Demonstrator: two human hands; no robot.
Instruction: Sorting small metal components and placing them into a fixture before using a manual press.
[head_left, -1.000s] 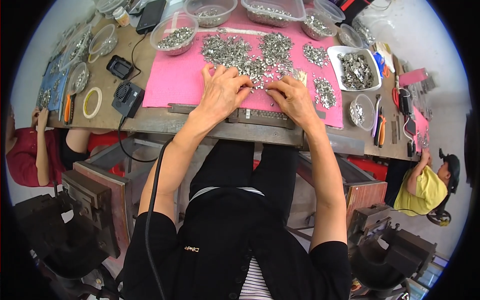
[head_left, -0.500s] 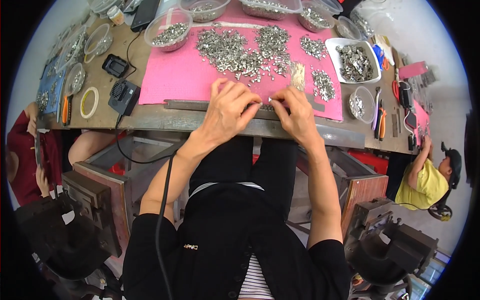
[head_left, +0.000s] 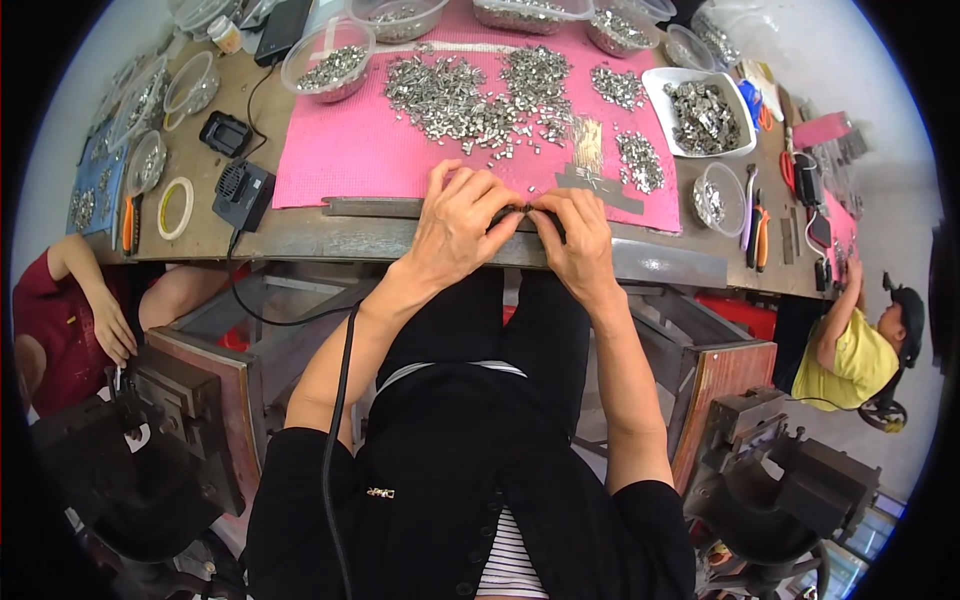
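Note:
At the near edge of the pink mat (head_left: 325, 160), my left hand (head_left: 455, 220) and my right hand (head_left: 582, 240) meet almost tip to tip. Thumb and forefinger are pinched together on each. A small dark piece shows between the fingertips, too covered to name. A long grey metal strip (head_left: 370, 207) lies along the bench edge and runs under my left hand. Beyond my right hand are flat grey metal strips (head_left: 612, 196) and a bundle of thin gold-coloured pins (head_left: 588, 145). Loose small silver metal parts (head_left: 440, 95) are heaped on the mat ahead.
Clear plastic tubs (head_left: 327, 75) of metal parts stand along the back. A white tray (head_left: 655, 105) of parts is at right, near orange-handled pliers (head_left: 762, 240). A black charger (head_left: 245, 193) and tape roll (head_left: 177, 208) lie left. Other people sit at both sides.
My right hand has moved left, so the fingertips of both hands nearly touch. The slotted strip between them is now mostly covered. The person at left has lowered a hand.

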